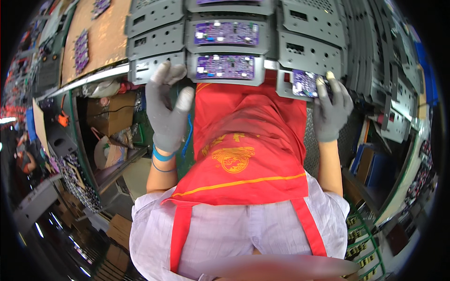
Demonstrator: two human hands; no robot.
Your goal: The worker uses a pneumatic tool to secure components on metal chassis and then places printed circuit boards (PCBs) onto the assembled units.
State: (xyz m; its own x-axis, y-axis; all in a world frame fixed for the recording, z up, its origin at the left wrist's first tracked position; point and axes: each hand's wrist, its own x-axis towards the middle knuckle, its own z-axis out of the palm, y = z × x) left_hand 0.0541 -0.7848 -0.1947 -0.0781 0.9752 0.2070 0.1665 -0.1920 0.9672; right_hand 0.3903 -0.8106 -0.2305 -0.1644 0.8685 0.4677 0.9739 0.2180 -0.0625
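Observation:
My right hand (332, 105), in a grey glove with pale fingertips, grips the right end of a purple circuit board (303, 84). That board lies over the near end of a grey metal plate (285, 86) at the right. My left hand (168, 105), gloved alike and with a blue band at the wrist, holds nothing. Its thumb stands apart from the fingers, and the fingertips are at the near edge of the left grey plate (140, 70). Between my hands, another purple circuit board (225, 67) sits on the middle metal plate (192, 70).
Beyond it, one more board (227, 33) rests on a farther plate. Grey metal plates (370, 51) stand packed together at the right. A brown board surface (101, 35) at the far left carries a purple circuit strip (81, 52). Below it, a shelf holds a cardboard box (110, 114).

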